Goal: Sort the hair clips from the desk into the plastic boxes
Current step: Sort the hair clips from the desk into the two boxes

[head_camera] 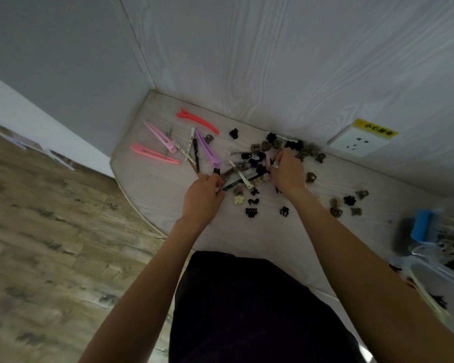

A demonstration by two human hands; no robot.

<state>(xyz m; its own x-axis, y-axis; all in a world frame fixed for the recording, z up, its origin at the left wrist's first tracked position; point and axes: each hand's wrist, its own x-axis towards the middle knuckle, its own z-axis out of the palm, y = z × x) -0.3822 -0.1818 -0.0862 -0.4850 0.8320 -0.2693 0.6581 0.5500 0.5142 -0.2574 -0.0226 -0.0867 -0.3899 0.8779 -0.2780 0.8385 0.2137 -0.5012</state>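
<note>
Both hands in the clip pile (262,161) on the tabletop (152,195): my left hand (202,197) fingers grip flat clips (233,178), right hand (288,170) fingers' state I cannot tell.

This looks like a room in a home. A pale wood-grain desk (168,195) with a rounded corner stands against matching wood-grain wall panelling (286,61). A white wall socket (358,142) with a yellow warning sticker (375,128) sits just above the desk. The floor (50,231) is worn wood-look planking, and loose hair clips (262,163) litter the desk.
</note>
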